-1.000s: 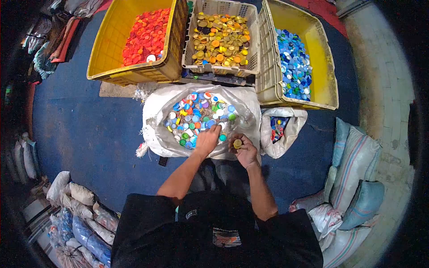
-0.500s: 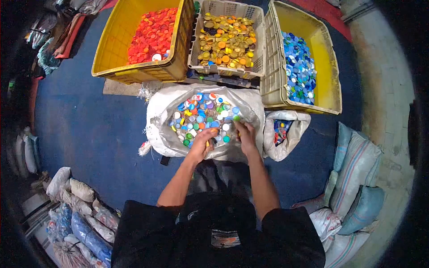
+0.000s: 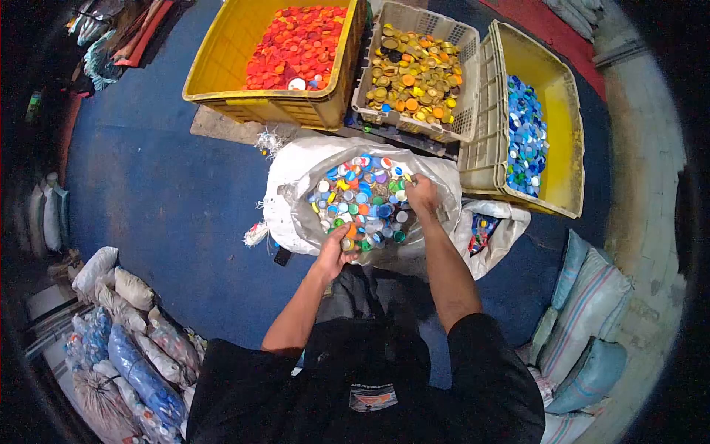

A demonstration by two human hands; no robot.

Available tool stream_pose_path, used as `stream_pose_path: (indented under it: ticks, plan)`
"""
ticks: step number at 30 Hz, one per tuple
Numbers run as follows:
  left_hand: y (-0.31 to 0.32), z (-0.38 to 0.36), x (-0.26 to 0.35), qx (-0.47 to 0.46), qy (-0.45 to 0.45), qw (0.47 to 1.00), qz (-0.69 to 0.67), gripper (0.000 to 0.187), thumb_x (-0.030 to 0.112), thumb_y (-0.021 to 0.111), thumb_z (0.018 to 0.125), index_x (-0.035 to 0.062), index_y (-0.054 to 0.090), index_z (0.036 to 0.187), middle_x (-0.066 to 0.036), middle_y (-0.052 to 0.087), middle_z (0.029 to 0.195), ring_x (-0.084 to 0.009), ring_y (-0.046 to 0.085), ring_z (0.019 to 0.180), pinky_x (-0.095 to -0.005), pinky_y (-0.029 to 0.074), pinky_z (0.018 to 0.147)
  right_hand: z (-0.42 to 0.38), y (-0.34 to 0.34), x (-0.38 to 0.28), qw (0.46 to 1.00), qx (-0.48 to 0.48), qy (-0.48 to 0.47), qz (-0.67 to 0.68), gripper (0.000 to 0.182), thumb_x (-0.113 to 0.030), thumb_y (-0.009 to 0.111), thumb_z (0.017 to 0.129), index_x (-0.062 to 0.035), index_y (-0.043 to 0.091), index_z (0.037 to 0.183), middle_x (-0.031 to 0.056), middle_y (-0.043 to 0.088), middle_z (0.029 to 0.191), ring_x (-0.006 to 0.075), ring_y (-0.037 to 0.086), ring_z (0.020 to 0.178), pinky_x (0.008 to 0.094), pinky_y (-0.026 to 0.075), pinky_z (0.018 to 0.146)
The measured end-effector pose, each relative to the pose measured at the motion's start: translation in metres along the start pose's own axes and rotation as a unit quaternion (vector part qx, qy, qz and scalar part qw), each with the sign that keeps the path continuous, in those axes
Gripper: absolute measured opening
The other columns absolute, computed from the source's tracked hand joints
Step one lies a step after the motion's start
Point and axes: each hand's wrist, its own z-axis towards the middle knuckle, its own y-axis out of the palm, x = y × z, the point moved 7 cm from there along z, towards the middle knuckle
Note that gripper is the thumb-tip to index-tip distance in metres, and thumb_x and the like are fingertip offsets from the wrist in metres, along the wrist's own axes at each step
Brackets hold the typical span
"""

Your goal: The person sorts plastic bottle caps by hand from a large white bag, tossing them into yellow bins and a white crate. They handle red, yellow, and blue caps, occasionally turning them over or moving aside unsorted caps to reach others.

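A white sack [image 3: 285, 166] stands with its mouth rolled wide, full of mixed bottle caps [image 3: 362, 198] in blue, white, green, orange and other colours. At its near left rim my left hand [image 3: 335, 255] is closed around caps, an orange bottle cap [image 3: 350, 231] showing at its fingertips. My right hand [image 3: 422, 197] is over the right side of the sack's mouth, thumb and fingers pinched on a small yellow bottle cap [image 3: 407, 177]. Its palm faces away from view.
Beyond the sack stand a yellow crate of red caps [image 3: 222, 100], a pale crate of yellow caps [image 3: 470, 81] and a yellow crate of blue caps [image 3: 566, 133]. A smaller white sack [image 3: 510, 218] sits at right. Filled bags [image 3: 140, 370] and woven sacks [image 3: 584, 318] lie on both sides.
The view has shifted, so crates and sack appear farther right. My right hand has moved away from my left, toward the sack's right side; the green cap at its fingertips is no longer there.
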Motion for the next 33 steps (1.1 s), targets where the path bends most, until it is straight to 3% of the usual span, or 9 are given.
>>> stream_pose_path:
  ticks: [5,8,10,16,18,22,25,29,33]
  plan:
    - [-0.026,0.003,-0.008,0.08,0.004,0.997,0.011,0.028,0.031,0.055,0.092,0.0118,0.055,0.112,0.0,0.054,0.079,-0.0104,0.052,0.065,-0.0243,0.045,0.052,0.004,0.006,0.009,0.992,0.026,-0.062,0.109,0.027,-0.028,0.067,0.078,-0.0075,0.068,0.096,0.0182,0.067,0.094,0.0328,0.064,0.092,0.0392,0.048,0.081]
    - [-0.037,0.005,-0.008,0.117,0.022,0.992,0.033,0.034,0.032,0.06,0.089,0.0098,0.054,0.115,0.0,0.05,0.076,-0.0101,0.049,0.059,-0.0242,0.044,0.05,-0.009,-0.002,0.012,0.977,0.078,-0.062,0.19,0.025,-0.027,0.067,0.08,-0.0035,0.068,0.09,0.014,0.068,0.084,0.024,0.065,0.076,0.0344,0.049,0.071]
    - [-0.039,-0.002,-0.005,0.178,0.035,0.983,0.041,0.037,0.027,0.061,0.089,0.0087,0.053,0.119,0.0,0.049,0.074,-0.0094,0.047,0.056,-0.0241,0.043,0.049,-0.013,0.008,0.025,0.957,0.034,-0.02,0.288,0.025,-0.025,0.067,0.082,-0.002,0.067,0.089,0.0096,0.066,0.078,0.0177,0.06,0.067,0.0325,0.047,0.064]
    - [-0.053,0.003,-0.005,0.17,0.075,0.982,0.024,0.039,0.016,0.065,0.086,0.0062,0.054,0.122,0.001,0.048,0.067,-0.0086,0.046,0.054,-0.024,0.042,0.048,-0.069,0.007,0.021,0.871,-0.081,0.004,0.485,0.021,-0.02,0.062,0.088,-0.0001,0.062,0.093,0.0008,0.056,0.068,0.0071,0.049,0.055,0.0245,0.04,0.05]
    - [-0.047,0.004,0.005,0.149,0.143,0.97,0.127,0.038,0.016,0.068,0.084,0.0056,0.057,0.119,0.001,0.05,0.067,-0.0086,0.047,0.056,-0.0247,0.043,0.051,-0.088,0.013,0.013,0.826,-0.118,0.018,0.552,0.019,-0.018,0.059,0.091,-0.0003,0.061,0.098,-0.0004,0.054,0.067,0.0056,0.046,0.053,0.0205,0.037,0.047]
    - [-0.007,-0.008,0.024,0.093,0.259,0.903,0.331,0.041,0.015,0.074,0.077,0.0027,0.061,0.115,0.0,0.055,0.072,-0.0108,0.053,0.065,-0.027,0.046,0.061,-0.124,0.034,0.007,0.801,-0.216,0.038,0.558,0.017,-0.017,0.059,0.09,-0.0034,0.061,0.099,0.0002,0.058,0.077,0.0064,0.046,0.051,0.0209,0.035,0.046]
    - [0.036,-0.028,0.043,0.066,0.417,0.816,0.394,0.046,0.014,0.077,0.073,0.0018,0.061,0.114,-0.002,0.06,0.08,-0.0131,0.056,0.074,-0.0282,0.046,0.07,-0.149,0.045,-0.01,0.799,-0.286,-0.001,0.529,0.021,-0.022,0.061,0.089,-0.0058,0.062,0.102,-0.0024,0.058,0.076,0.0041,0.048,0.056,0.0192,0.038,0.05]
    - [0.039,-0.02,0.04,0.04,0.4,0.784,0.473,0.04,0.014,0.077,0.073,0.0033,0.064,0.109,-0.009,0.064,0.087,-0.0183,0.06,0.079,-0.031,0.048,0.071,-0.159,0.045,-0.01,0.756,-0.273,0.084,0.59,0.017,-0.021,0.063,0.088,-0.0091,0.062,0.099,-0.0043,0.058,0.075,0.0037,0.044,0.053,0.019,0.035,0.049]
    - [0.034,-0.02,0.041,0.002,0.334,0.824,0.458,0.041,0.019,0.079,0.073,0.0016,0.064,0.107,-0.009,0.065,0.089,-0.0172,0.058,0.084,-0.0312,0.046,0.077,-0.161,0.04,-0.017,0.738,-0.32,0.089,0.588,0.013,-0.022,0.065,0.087,-0.0105,0.06,0.092,-0.0037,0.056,0.075,0.0033,0.043,0.053,0.0191,0.033,0.047]
